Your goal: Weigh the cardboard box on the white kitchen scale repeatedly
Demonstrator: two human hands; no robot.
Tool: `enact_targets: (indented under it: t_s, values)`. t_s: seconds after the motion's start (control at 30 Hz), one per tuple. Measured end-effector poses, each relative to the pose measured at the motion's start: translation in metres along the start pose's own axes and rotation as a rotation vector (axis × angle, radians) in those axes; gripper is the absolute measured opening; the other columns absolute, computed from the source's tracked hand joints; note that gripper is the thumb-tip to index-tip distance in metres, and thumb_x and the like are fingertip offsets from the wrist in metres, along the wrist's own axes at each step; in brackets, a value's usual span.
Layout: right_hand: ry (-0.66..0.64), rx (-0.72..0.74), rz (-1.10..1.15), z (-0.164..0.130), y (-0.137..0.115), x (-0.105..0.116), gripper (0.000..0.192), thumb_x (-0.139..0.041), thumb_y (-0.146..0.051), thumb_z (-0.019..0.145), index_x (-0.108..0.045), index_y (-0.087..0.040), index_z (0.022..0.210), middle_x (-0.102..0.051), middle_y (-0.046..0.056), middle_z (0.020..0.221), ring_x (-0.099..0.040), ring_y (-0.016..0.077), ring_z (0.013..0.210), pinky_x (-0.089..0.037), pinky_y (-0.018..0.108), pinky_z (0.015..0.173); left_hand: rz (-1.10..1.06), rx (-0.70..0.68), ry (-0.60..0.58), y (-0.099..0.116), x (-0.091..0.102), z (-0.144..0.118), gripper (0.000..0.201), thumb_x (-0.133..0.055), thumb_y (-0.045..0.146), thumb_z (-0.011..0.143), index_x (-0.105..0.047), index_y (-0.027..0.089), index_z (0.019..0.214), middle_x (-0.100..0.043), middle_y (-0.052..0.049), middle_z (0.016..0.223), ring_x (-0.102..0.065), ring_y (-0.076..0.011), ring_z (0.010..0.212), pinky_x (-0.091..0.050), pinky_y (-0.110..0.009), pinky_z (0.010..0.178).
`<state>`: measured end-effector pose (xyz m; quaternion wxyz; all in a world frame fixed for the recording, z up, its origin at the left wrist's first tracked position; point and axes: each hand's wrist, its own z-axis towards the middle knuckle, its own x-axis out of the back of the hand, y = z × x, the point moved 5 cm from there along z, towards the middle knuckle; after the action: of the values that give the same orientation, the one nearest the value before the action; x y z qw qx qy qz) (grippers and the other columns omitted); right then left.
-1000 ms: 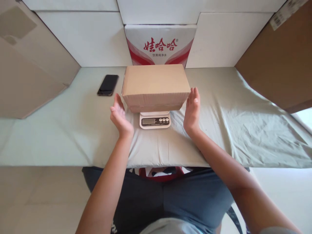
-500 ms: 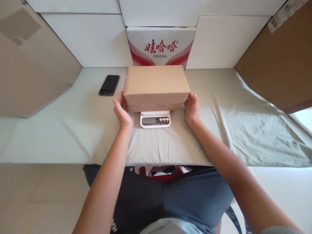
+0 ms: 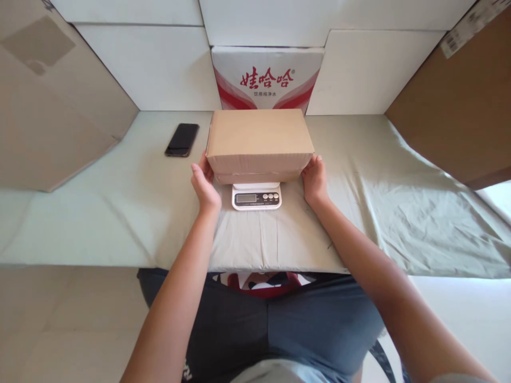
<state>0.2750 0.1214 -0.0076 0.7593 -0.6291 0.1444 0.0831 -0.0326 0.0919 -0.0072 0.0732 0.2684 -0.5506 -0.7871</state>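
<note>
A plain brown cardboard box point(image 3: 259, 139) rests on a small white digital scale point(image 3: 256, 196) in the middle of the cloth-covered table point(image 3: 120, 213). My left hand point(image 3: 204, 183) presses against the box's left lower side. My right hand point(image 3: 314, 180) grips its right lower side, fingers tucked under the edge. The scale's display and buttons show just below the box's front face.
A black phone point(image 3: 182, 140) lies on the cloth to the left of the box. A white carton with red print point(image 3: 266, 77) stands behind it against white panels. Large brown cardboard sheets lean at the left point(image 3: 48, 117) and right point(image 3: 463, 101).
Both hands moved inward from open positions beside the box and now hold its two sides. The box remains on the scale.
</note>
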Motion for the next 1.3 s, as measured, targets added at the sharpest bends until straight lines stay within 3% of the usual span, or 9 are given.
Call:
enact_targets:
  t_s: [0.23, 0.47, 0.77, 1.0, 1.3]
  values:
    - [-0.035, 0.034, -0.024, -0.005, -0.006, -0.006, 0.065, -0.053, -0.083, 0.085, -0.074, -0.032, 0.121, -0.075, 0.001, 0.146, -0.051, 0.0325, 0.159, -0.042, 0.056, 0.132, 0.001, -0.025, -0.038, 0.011, -0.001, -0.011, 0.102, -0.041, 0.101, 0.080, -0.077, 0.020, 0.130, -0.072, -0.018, 0.145, -0.059, -0.0355, 0.149, -0.047, -0.047, 0.125]
    - [-0.069, 0.091, -0.083, -0.019, -0.013, -0.015, 0.074, -0.046, -0.081, 0.092, -0.056, -0.037, 0.150, -0.054, -0.001, 0.170, -0.042, 0.0290, 0.165, -0.037, 0.053, 0.137, -0.008, -0.036, -0.065, 0.026, -0.002, -0.025, 0.104, -0.033, 0.101, 0.083, -0.077, 0.021, 0.132, -0.068, -0.019, 0.152, -0.055, -0.0359, 0.153, -0.042, -0.047, 0.129]
    - [-0.206, 0.241, -0.055, -0.037, -0.035, -0.035, 0.055, -0.049, -0.069, 0.097, -0.067, -0.039, 0.139, -0.062, -0.004, 0.161, -0.043, 0.0273, 0.164, -0.032, 0.046, 0.140, 0.015, -0.014, -0.043, 0.024, 0.001, -0.028, 0.095, -0.047, 0.095, 0.084, -0.078, 0.018, 0.130, -0.068, -0.020, 0.152, -0.055, -0.0384, 0.153, -0.043, -0.050, 0.128]
    - [-0.207, 0.250, -0.101, -0.039, -0.037, -0.037, 0.071, -0.047, -0.078, 0.092, -0.061, -0.037, 0.148, -0.064, 0.000, 0.159, -0.039, 0.0280, 0.166, -0.030, 0.045, 0.141, 0.046, -0.005, -0.039, 0.024, 0.001, -0.029, 0.097, -0.047, 0.096, 0.082, -0.078, 0.019, 0.131, -0.068, -0.020, 0.152, -0.055, -0.0389, 0.153, -0.043, -0.051, 0.127]
    - [-0.188, 0.228, -0.154, -0.042, -0.042, -0.042, 0.073, -0.046, -0.076, 0.094, -0.052, -0.039, 0.156, -0.058, -0.001, 0.165, -0.040, 0.0280, 0.165, -0.033, 0.047, 0.140, 0.066, -0.024, -0.055, 0.023, 0.000, -0.030, 0.096, -0.042, 0.095, 0.087, -0.076, 0.019, 0.136, -0.068, -0.022, 0.151, -0.055, -0.0384, 0.153, -0.044, -0.051, 0.126]
